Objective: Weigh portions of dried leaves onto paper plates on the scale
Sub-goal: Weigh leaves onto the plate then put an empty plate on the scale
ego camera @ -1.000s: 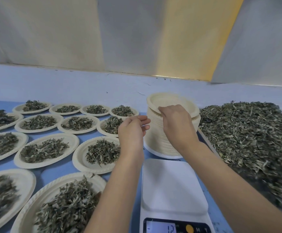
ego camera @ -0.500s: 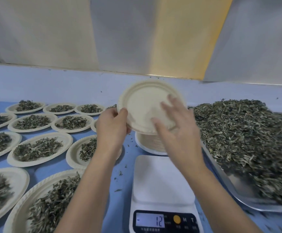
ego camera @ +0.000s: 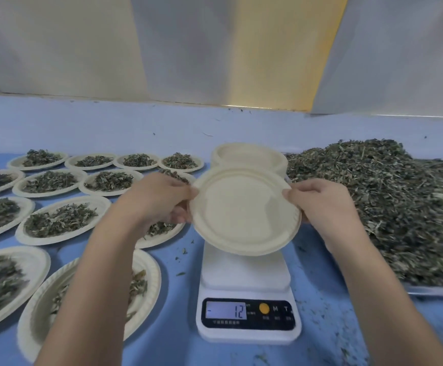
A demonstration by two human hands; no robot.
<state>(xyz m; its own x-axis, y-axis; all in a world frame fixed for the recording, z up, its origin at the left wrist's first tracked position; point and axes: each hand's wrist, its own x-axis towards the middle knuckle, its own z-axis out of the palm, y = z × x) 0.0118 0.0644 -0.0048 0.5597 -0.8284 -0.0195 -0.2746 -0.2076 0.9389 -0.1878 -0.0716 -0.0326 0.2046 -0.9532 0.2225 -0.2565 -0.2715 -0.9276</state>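
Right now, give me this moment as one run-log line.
step: empty plate held over scale | left hand: grips rim | right hand: grips rim | display: 12 | plate: not yet down

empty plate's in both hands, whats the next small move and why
Probably lower the empty round cream paper plate, gripped at its rim by the left hand and right hand, flat onto the white digital scale: its platform is bare beneath.

Plate (ego camera: 244,212) lower, level above scale (ego camera: 245,277)
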